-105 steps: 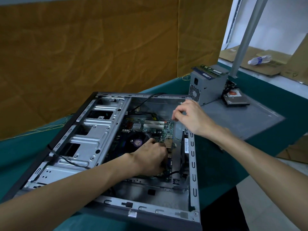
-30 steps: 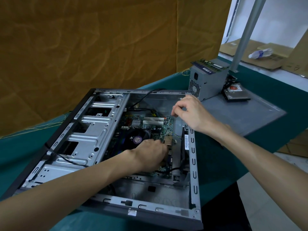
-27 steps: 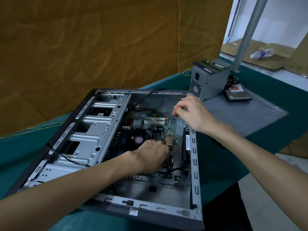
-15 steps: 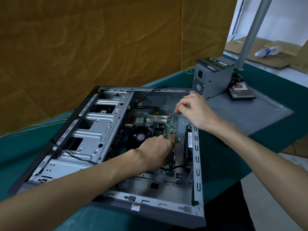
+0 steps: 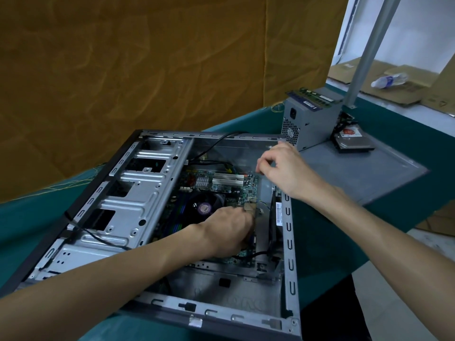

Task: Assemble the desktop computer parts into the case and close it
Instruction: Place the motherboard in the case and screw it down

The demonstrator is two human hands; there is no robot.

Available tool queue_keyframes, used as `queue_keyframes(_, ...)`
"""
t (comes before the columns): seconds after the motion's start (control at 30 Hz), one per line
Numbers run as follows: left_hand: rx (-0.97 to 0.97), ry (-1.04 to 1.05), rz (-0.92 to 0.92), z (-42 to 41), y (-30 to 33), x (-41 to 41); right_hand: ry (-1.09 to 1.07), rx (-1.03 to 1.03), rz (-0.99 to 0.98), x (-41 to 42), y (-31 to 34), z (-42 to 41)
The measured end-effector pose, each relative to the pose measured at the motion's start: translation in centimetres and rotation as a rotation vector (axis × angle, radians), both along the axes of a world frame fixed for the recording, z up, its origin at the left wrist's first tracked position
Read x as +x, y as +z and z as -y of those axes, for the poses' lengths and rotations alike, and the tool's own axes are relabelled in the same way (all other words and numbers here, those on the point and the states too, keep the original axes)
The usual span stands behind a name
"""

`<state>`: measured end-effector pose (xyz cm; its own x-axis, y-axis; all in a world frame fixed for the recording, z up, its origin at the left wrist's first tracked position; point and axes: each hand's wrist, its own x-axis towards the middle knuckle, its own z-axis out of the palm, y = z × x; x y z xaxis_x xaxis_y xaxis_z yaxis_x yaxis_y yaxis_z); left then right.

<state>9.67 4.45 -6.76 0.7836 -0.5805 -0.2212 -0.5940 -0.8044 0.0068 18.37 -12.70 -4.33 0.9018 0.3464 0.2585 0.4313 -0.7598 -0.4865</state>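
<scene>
A wrinkled ochre cloth (image 5: 147,70) hangs behind the teal-covered table (image 5: 332,230); a bright window (image 5: 423,28) sits right.

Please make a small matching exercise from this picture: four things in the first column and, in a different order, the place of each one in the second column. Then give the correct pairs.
Things:
1. power supply
2. hard drive
3. memory sticks
4. plastic bottle

Places:
A. lying on cardboard by the window
B. inside the open case, under both hands
C. standing on the grey side panel
D. on top of the power supply
E. flat on the side panel, right of the power supply

Pairs: 1-C, 2-E, 3-D, 4-A
</scene>
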Motion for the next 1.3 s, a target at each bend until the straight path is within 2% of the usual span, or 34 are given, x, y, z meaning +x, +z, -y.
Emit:
queue_keyframes(0.2,-0.103,-0.042,-0.095,-0.2,0.7,0.1,-0.028,-0.151,0.004,-0.1,0.2,-0.2)
queue_keyframes(0.37,-0.201,-0.086,-0.220,-1.0,1.9,0.7,-0.018,-0.168,0.022,-0.4,0.6,-0.3)
queue_keyframes(0.7,0.006,-0.155,-0.149,0.5,1.4,1.0,-0.046,-0.189,0.046,-0.6,0.5,-0.4)
queue_keyframes(0.97,0.008,-0.038,-0.198,-0.8,1.2,1.2,-0.032,-0.195,0.077,-0.7,0.7,-0.4)
queue_keyframes(1.3,0.061,-0.084,-0.122,-1.0,1.2,0.9,-0.019,-0.211,0.051,-0.6,0.5,-0.4)
